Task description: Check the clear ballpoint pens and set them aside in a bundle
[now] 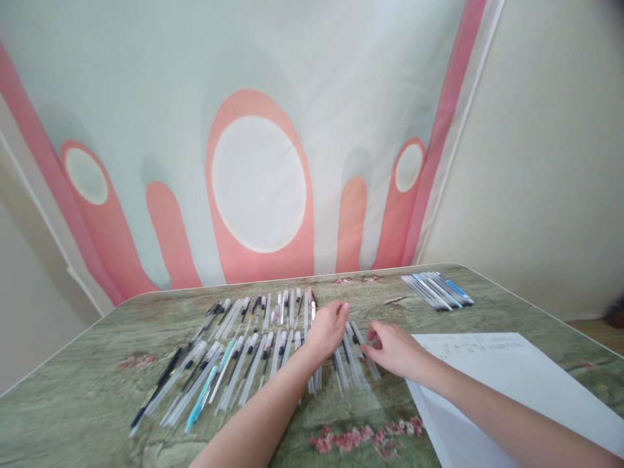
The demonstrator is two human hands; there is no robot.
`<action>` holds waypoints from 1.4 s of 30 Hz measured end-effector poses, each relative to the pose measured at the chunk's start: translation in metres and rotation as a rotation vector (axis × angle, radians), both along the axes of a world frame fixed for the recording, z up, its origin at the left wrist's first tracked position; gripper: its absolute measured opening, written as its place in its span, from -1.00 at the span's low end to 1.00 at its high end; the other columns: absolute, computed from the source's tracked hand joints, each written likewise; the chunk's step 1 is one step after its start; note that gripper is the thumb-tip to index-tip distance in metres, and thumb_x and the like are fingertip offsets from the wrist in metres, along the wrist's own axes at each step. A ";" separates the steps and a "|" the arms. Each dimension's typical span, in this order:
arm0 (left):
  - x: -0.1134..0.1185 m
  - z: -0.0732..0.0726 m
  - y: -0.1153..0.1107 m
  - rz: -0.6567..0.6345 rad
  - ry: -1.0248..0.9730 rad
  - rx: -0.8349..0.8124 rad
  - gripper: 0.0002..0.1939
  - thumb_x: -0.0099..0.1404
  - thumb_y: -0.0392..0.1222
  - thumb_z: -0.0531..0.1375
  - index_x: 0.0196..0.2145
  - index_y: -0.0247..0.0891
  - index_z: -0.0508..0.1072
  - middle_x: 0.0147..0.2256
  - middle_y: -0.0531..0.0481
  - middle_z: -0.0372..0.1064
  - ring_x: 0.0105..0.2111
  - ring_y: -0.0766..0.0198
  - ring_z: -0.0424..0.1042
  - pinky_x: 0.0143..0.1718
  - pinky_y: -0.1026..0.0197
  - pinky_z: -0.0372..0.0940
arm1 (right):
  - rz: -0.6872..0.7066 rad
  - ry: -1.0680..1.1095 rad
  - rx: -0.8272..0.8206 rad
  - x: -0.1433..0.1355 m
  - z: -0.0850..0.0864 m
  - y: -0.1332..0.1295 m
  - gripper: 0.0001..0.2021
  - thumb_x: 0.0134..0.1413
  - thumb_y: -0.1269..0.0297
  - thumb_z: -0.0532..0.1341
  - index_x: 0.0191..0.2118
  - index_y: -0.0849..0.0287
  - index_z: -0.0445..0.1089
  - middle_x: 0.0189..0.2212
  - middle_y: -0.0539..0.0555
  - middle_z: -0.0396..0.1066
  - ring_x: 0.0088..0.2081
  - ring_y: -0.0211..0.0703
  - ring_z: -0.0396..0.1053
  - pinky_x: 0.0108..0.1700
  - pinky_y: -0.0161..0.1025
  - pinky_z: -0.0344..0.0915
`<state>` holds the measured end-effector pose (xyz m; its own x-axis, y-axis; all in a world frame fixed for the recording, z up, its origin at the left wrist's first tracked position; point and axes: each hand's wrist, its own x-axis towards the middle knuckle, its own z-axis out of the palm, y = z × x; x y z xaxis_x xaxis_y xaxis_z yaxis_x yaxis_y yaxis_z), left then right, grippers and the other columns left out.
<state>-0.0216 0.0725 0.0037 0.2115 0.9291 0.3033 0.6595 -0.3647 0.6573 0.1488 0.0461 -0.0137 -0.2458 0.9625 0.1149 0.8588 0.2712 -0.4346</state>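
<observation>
Pens and clear pen barrels lie in two slanting rows on the table. My left hand hangs over the right part of the rows, its fingers curled and pressed together; whatever they hold, if anything, is hidden. At the right end of the front row is a clear barrel. My right hand is beside it, fingers bent with a gap between them, one fingertip at or very near the barrel. A turquoise pen and a black pen lie farther left in the front row. My left forearm covers part of that row.
A white sheet of paper with faint writing lies under my right forearm. A group of pens, some blue, lies at the back right of the wood-patterned table. Behind the table hangs a pink and pale green cloth.
</observation>
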 end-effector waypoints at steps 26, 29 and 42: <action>0.006 0.001 -0.004 -0.044 -0.003 -0.044 -0.58 0.29 -0.01 -0.15 -0.36 -0.29 0.39 -0.40 -0.07 0.38 -0.35 0.23 0.33 -0.28 0.26 0.16 | -0.141 -0.240 -0.121 -0.007 0.006 -0.001 -0.77 -0.12 0.15 0.10 -0.51 0.13 0.45 -0.50 0.13 0.47 -0.39 -0.03 0.43 -0.47 -0.29 0.08; 0.006 0.001 -0.005 -0.068 -0.014 -0.042 -0.58 0.29 0.00 -0.15 -0.36 -0.29 0.40 -0.40 -0.07 0.38 -0.36 0.23 0.33 -0.28 0.26 0.16 | -0.131 -0.250 -0.128 -0.008 0.007 -0.003 -0.78 -0.12 0.18 0.09 -0.50 0.14 0.44 -0.50 0.13 0.47 -0.39 -0.04 0.43 -0.47 -0.29 0.08; 0.005 -0.003 -0.003 -0.066 -0.082 -0.037 -0.61 0.29 -0.02 -0.12 -0.32 -0.29 0.40 -0.37 -0.07 0.39 -0.33 0.24 0.34 -0.25 0.25 0.18 | -0.144 -0.235 -0.091 -0.008 0.002 -0.001 -0.81 -0.16 0.23 0.10 -0.54 0.15 0.43 -0.53 0.15 0.47 -0.43 -0.02 0.42 -0.50 -0.28 0.05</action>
